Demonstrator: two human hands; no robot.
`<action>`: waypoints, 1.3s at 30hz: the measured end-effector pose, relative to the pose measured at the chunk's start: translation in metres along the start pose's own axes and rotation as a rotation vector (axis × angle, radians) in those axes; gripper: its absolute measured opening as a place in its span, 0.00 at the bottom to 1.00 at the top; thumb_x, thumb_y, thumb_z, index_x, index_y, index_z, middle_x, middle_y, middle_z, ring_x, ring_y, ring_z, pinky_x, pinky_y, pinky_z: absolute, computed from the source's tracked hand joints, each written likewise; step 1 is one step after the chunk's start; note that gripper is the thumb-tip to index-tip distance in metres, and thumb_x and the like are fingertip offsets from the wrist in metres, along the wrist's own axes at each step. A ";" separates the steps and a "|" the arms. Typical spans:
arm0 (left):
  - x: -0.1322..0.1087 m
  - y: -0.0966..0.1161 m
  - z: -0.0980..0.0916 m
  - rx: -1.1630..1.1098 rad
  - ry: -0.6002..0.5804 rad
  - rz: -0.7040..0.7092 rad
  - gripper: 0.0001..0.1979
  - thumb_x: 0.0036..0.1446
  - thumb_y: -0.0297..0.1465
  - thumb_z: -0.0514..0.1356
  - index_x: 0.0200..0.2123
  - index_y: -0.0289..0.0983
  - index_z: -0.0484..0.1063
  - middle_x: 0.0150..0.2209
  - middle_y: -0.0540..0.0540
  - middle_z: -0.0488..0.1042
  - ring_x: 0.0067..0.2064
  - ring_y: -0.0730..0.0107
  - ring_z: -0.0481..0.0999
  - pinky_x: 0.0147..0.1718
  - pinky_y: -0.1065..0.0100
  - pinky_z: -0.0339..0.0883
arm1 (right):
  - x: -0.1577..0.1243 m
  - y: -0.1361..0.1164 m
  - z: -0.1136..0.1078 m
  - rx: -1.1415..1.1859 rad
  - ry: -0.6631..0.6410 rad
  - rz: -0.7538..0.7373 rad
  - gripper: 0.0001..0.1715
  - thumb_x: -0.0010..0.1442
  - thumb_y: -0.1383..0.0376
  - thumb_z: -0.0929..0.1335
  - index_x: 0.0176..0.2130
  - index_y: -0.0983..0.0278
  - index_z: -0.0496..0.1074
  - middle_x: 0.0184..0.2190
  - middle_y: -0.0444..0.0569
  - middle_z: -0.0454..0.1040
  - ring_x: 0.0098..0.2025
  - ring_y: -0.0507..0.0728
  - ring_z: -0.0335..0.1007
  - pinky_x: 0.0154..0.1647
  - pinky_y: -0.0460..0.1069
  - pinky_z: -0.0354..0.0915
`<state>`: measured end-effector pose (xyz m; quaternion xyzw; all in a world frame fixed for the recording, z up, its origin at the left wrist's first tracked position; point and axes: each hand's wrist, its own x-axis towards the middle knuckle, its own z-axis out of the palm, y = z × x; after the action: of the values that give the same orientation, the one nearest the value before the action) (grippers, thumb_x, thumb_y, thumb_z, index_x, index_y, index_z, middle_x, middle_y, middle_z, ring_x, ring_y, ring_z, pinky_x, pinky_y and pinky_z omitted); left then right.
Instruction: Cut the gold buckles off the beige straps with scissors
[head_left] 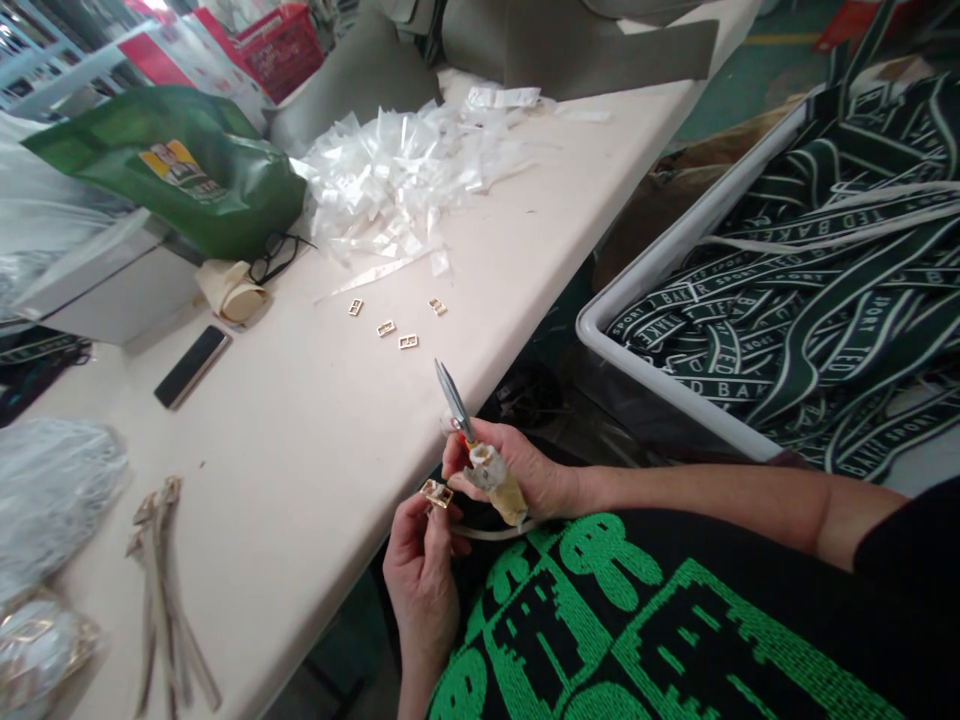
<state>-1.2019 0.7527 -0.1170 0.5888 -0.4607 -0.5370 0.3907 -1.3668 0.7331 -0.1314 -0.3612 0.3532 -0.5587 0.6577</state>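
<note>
My left hand (421, 570) pinches a small gold buckle (437, 492) just off the table's near edge. My right hand (517, 470) is closed round small thread snips (459, 410) with taped handles, the blades pointing up and away. A thin pale strap (487, 532) runs under both hands. Several loose gold buckles (390, 325) lie on the cream table (300, 420) in front of me.
A heap of clear plastic sleeves (405, 175) lies mid-table, beside a green bag (187, 165), glasses (274, 255) and a phone (191, 366). Finished straps (161, 580) lie near left. A white bin (660, 360) of green printed webbing stands to the right.
</note>
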 end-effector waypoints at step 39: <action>-0.001 0.002 -0.004 0.326 0.013 0.267 0.13 0.60 0.41 0.63 0.39 0.39 0.80 0.36 0.46 0.82 0.35 0.67 0.81 0.37 0.70 0.77 | -0.006 -0.008 -0.004 0.031 -0.124 0.257 0.25 0.54 0.50 0.76 0.35 0.68 0.69 0.28 0.45 0.72 0.29 0.50 0.68 0.31 0.44 0.65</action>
<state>-1.1980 0.7530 -0.1144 0.5815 -0.6130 -0.3950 0.3607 -1.3748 0.7379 -0.1256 -0.3364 0.3466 -0.4518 0.7500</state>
